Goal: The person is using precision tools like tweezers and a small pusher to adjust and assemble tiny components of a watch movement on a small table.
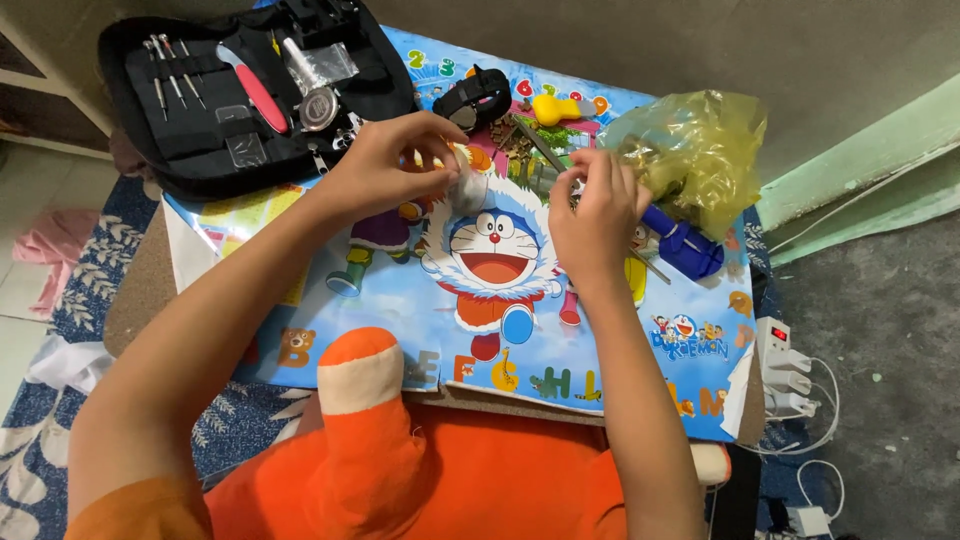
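My left hand (395, 160) pinches a small white wad (466, 190), perhaps cloth or tissue, above a low table covered by a colourful cartoon mat (400, 320). My right hand (597, 215) is closed around a small metallic item near its fingertips; what it is cannot be made out. Both hands hover over the mat's middle, a little apart. A black wristwatch (473, 100) lies just beyond the left hand.
An open black tool case (200, 150) with small screwdrivers and a red-handled tool lies at back left. A crumpled yellow plastic bag (695, 150), a blue tool (685, 245) and a yellow tool (555, 108) sit at back right. An orange plush (400, 460) rests near me. A white power strip (780, 365) lies on the floor, right.
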